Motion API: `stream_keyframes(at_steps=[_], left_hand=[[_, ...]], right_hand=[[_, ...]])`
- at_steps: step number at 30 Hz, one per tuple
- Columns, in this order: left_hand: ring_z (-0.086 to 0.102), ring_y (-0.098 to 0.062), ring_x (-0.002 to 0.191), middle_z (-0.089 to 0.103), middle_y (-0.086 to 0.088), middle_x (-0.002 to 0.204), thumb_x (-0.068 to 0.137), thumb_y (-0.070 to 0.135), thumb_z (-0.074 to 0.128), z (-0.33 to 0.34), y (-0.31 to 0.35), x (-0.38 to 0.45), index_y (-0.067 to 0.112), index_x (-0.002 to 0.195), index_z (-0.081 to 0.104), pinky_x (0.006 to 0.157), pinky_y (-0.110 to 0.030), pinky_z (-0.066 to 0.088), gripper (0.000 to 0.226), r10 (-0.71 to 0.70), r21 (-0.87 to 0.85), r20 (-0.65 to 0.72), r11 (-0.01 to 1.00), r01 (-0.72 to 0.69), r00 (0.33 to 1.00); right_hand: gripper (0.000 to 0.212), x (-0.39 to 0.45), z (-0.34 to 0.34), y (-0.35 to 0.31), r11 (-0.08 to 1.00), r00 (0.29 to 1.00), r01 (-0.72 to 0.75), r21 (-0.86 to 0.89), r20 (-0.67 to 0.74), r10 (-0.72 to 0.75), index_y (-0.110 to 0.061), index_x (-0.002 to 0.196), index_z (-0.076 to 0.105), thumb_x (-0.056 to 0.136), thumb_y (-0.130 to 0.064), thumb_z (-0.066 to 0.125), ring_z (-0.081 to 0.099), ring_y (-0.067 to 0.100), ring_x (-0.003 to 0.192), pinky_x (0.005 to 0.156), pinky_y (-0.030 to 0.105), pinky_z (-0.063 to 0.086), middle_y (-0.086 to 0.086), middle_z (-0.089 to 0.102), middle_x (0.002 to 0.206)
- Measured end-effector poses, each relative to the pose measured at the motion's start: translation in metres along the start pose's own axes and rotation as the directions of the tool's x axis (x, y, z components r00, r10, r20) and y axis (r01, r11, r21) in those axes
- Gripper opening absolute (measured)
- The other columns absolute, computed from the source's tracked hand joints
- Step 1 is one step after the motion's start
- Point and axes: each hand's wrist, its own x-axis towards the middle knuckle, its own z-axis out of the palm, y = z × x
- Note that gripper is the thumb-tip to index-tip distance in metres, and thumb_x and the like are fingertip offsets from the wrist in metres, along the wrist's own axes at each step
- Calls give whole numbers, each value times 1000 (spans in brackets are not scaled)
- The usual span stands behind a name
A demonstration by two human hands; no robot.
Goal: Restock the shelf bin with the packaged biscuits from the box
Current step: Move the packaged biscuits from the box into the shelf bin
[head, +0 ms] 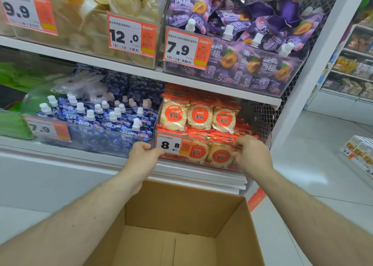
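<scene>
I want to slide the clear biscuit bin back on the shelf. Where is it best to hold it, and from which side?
Probably by the front wall of the clear bin, near its two corners, coming from the front. The left hand and right hand have their grip there. The blue pouch bin stands close on the left and the shelf above is low, so the front is the free side.

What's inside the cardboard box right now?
Nothing visible: the cardboard box shows only bare walls and floor flaps. Its near part lies below the frame edge, so that part can't be checked. The biscuit packs sit in the clear shelf bin.
</scene>
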Motion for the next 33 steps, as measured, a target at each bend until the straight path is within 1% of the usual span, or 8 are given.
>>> stream_keyframes(at_steps=[6, 14, 17, 21, 23, 25, 29, 33], left_hand=[[47, -24, 117, 48, -3, 123, 91, 32, 60, 4, -4, 0, 17, 130, 40, 100, -41, 39, 45, -33, 71, 97, 997, 26, 995], [40, -17, 114, 43, -2, 133, 92, 29, 59, 8, -8, -10, 15, 140, 32, 95, -33, 33, 57, 3, 128, 157, 991, -23, 988], [42, -15, 109, 48, 1, 120, 93, 24, 59, 6, -7, -13, 13, 137, 34, 93, -32, 32, 52, 26, 144, 174, 988, -51, 984], [50, -6, 89, 53, 6, 105, 92, 23, 60, 4, -10, -22, 19, 125, 39, 79, -29, 39, 39, 44, 252, 247, 962, -108, 968], [57, -11, 93, 57, 2, 107, 90, 27, 61, 3, -15, -28, 22, 123, 43, 77, -29, 45, 38, 30, 369, 310, 917, -149, 950], [62, -16, 97, 62, 2, 106, 88, 28, 63, 4, -21, -35, 24, 119, 47, 84, -33, 49, 34, 3, 488, 385, 848, -206, 923], [63, -14, 99, 61, 7, 106, 86, 23, 65, 8, -34, -61, 19, 120, 55, 86, -28, 52, 36, 17, 621, 518, 680, -390, 855], [57, -11, 98, 60, 4, 112, 86, 21, 65, 6, -49, -98, 18, 122, 58, 79, -15, 44, 36, 8, 650, 623, 551, -523, 782]], right_hand=[[18, -5, 10, 0, 1000, 999, -9, -10, 53, 10, -17, 100, 69, 83, -21, 71, 59, 26, 95, 78, 34, 48, 0, 63, 104], [16, -18, 18, -3, 999, 998, -52, 8, 46, 52, -16, 99, 67, 83, -20, 67, 59, 27, 95, 78, 33, 47, 3, 62, 104], [17, -19, 18, -6, 998, 997, -61, 28, 51, 59, -13, 100, 66, 84, -15, 63, 60, 28, 95, 78, 34, 48, 6, 60, 106], [46, -38, 15, -13, 999, 998, -45, -12, 36, 45, -16, 130, 52, 84, -17, 58, 58, 32, 103, 79, 38, 49, 8, 50, 124], [65, -60, 13, -20, 999, 998, -44, -14, 46, 45, -24, 145, 35, 84, -21, 60, 54, 32, 111, 81, 40, 50, 6, 40, 135], [70, -86, 13, -29, 998, 993, -56, 40, 102, 52, -27, 147, 30, 84, -24, 61, 52, 29, 117, 84, 40, 50, 2, 35, 139], [58, -142, 21, -35, 987, 970, -64, 149, 240, 27, -21, 140, 43, 85, -26, 60, 51, 25, 122, 99, 35, 45, 1, 43, 138], [45, -188, 31, -39, 975, 919, -97, 198, 394, 12, -22, 127, 58, 83, -28, 62, 56, 20, 117, 98, 33, 47, 0, 60, 127]])
